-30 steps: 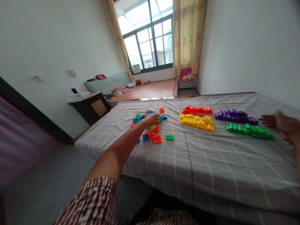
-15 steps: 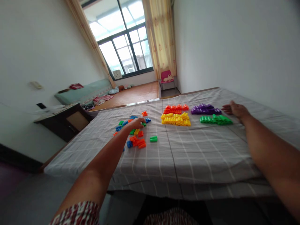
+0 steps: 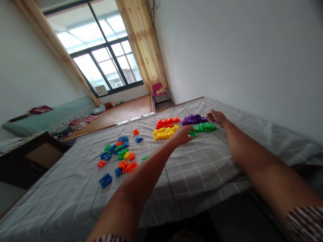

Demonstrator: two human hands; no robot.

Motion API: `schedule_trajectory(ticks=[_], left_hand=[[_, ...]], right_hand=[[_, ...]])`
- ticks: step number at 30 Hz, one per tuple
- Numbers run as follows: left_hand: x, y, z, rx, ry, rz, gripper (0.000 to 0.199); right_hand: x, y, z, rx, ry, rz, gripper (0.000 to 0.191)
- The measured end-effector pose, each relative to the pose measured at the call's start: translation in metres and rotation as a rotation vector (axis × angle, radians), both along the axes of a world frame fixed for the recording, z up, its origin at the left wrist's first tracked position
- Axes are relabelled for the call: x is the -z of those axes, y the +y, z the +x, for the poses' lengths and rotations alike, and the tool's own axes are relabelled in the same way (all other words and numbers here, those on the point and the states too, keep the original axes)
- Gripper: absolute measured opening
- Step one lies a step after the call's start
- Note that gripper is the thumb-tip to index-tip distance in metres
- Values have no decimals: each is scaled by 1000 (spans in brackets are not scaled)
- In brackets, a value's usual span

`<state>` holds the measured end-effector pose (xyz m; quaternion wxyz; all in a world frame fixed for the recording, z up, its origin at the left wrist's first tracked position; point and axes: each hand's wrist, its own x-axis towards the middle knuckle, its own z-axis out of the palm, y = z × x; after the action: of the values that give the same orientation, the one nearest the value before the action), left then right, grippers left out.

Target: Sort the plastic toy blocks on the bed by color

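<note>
My left hand [image 3: 183,135] is closed on a small green plastic block [image 3: 192,133], shaped like two joined tubes. It is at the left end of the green block row [image 3: 205,127]; whether the two touch I cannot tell. My right hand [image 3: 217,117] is open, fingers stretched toward the right end of the purple block pile [image 3: 193,119]. Left of my left hand are a stacked yellow block group [image 3: 163,133] and, behind it, an orange block group [image 3: 165,123]. Another green block [image 3: 145,158] is partly hidden behind my left forearm.
A loose mix of blue blocks [image 3: 105,180], orange blocks [image 3: 130,167] and others lies to the left on the grey checked cloth [image 3: 202,168]. A white wall [image 3: 239,60] rises to the right. Further back are a pink chair [image 3: 157,89] and a window [image 3: 106,60].
My left hand has moved right from the mixed pile to the green row, carrying the green block. My right hand stays near the purple pile. The view has turned right.
</note>
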<state>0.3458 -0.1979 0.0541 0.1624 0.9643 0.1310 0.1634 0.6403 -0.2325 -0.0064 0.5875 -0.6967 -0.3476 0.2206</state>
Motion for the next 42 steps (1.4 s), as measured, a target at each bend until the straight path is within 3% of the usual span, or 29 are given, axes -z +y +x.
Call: schedule_trajectory(ticks=[3,8,13,18,25,28,32,36,40,42], left_hand=[[14,-8,23,-4,38,35,35],[23,-3,29,-11,76,68,36],[11,15,30,-112,-55,59,39],[3,38,37,-207,-42,24,40],[12,35,55,-88,27,7,47],[6,30,43,11,-32,14,50],[-9,35,-19,-7,-120,95,40],[-22,60,-130,-191,-99,147,32],[-21,92,-259,-561,-67,82,32],[-15,104,-315,-765,-50,29,32]], right_hand=[[2,2,1,-14,-16,-9,45],[3,5,3,-29,-31,-26,42],[4,6,4,-39,-57,-38,41],[4,7,4,-45,-53,-39,42],[1,5,2,-46,-56,-52,41],[1,4,2,-47,-35,-34,40],[8,4,7,-37,-8,-3,42],[20,7,19,19,14,15,42],[23,8,31,130,24,-11,51],[14,7,33,140,-144,-40,60]])
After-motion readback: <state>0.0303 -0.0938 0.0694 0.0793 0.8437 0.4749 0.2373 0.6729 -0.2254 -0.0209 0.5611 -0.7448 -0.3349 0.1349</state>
